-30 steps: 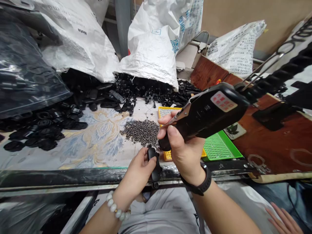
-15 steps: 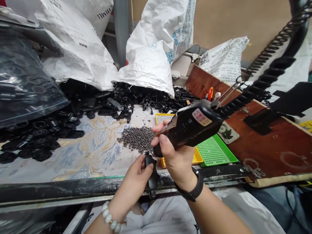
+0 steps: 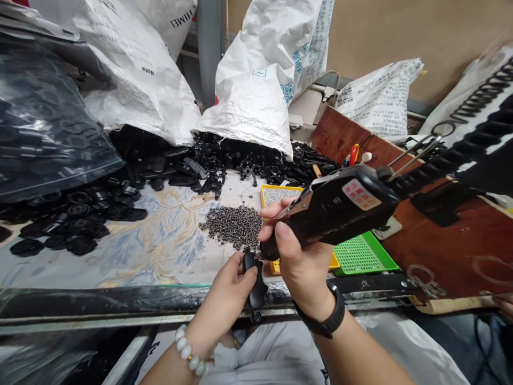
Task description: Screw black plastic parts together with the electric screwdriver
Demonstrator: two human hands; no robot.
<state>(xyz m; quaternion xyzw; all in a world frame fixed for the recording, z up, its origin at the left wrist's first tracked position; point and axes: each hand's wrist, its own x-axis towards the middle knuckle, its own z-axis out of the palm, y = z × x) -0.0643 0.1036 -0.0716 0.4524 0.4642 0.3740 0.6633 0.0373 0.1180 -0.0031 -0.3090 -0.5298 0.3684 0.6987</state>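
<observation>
My right hand (image 3: 300,256) is wrapped round a black electric screwdriver (image 3: 336,206), fingers along its lever. The tool slants down to the left, and its tip is at the upper end of a black plastic part (image 3: 255,286). Whether tip and part touch, I cannot tell. My left hand (image 3: 230,289) grips that part between thumb and fingers, over the table's front edge. Just beyond lies a heap of small dark metal pieces (image 3: 232,224) on the patterned tabletop.
Black plastic parts (image 3: 76,216) are piled at the left and back, beneath white sacks (image 3: 256,91). A yellow tray (image 3: 280,193) of tiny silvery pieces and a green perforated tray (image 3: 363,254) stand at right. A reddish-brown board (image 3: 452,251) bounds the right side. A coiled cord (image 3: 483,88) hangs above.
The view has shifted slightly, so most things appear a little further right. The screwdriver's rear end and cord have swung right. Both hands keep their holds.
</observation>
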